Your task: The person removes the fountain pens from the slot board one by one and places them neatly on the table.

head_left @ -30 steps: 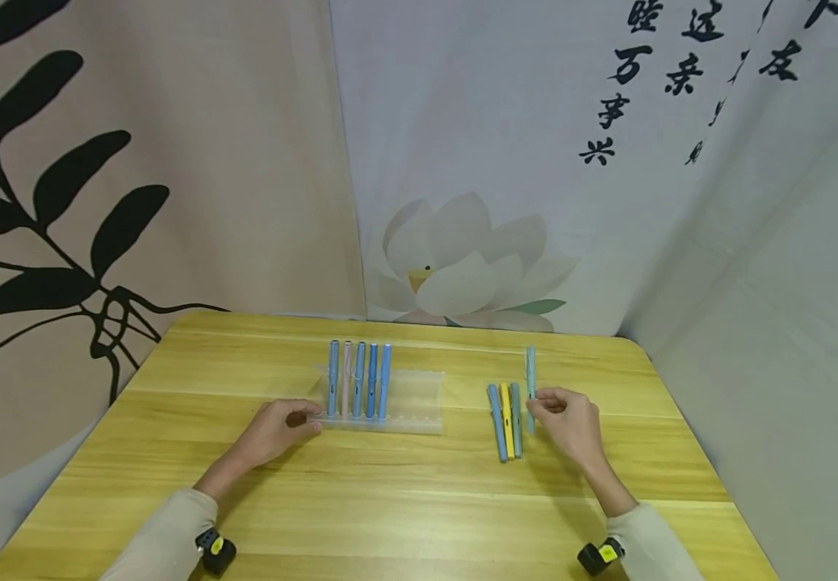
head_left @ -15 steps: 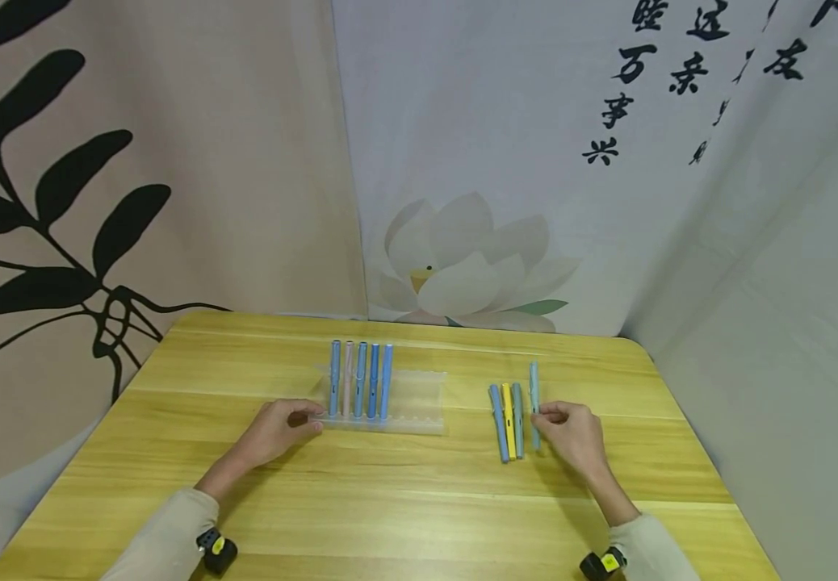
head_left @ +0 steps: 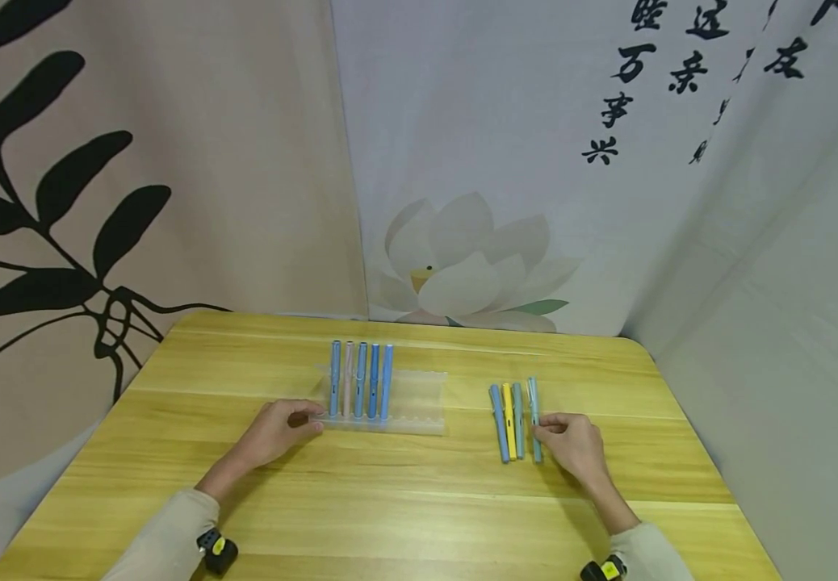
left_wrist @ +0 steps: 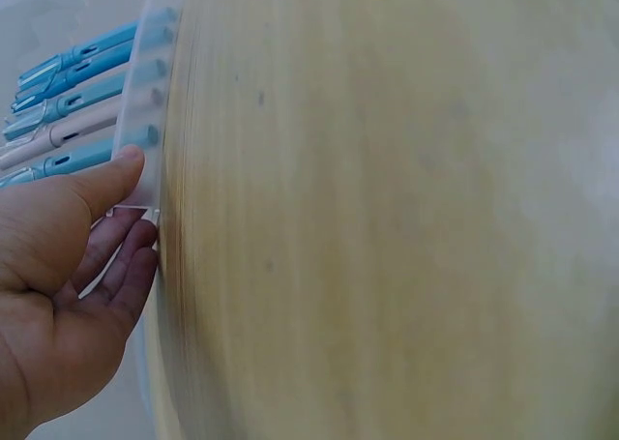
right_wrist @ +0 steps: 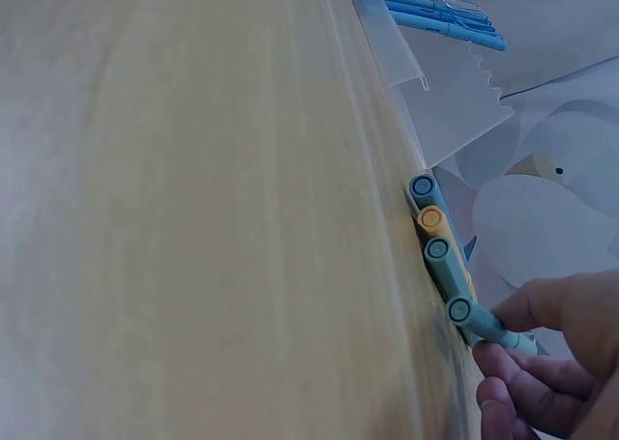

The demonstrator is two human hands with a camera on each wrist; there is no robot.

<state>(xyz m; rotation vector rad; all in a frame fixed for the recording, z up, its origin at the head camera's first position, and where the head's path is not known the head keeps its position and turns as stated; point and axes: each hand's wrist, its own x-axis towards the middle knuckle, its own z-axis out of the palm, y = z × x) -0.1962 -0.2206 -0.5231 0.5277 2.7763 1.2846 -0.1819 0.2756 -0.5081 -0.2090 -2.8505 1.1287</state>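
My left hand holds the left end of a clear plastic pen rack, thumb on its front lip in the left wrist view. Several pens lean side by side in the rack's left part, including a dark blue pen and a pale pink pen. On the right, my right hand pinches a light teal pen between thumb and fingers. Beside it on the table lie a green pen, a yellow pen and a blue pen, roughly parallel.
The wooden table carries the rack and the loose pens. Behind it hangs a printed cloth with a lotus and characters; another cloth with dark leaves hangs at the left.
My right hand has drawn the light teal pen toward the near edge, so its lower end is now about level with the three loose pens. The left hand and rack stay put.
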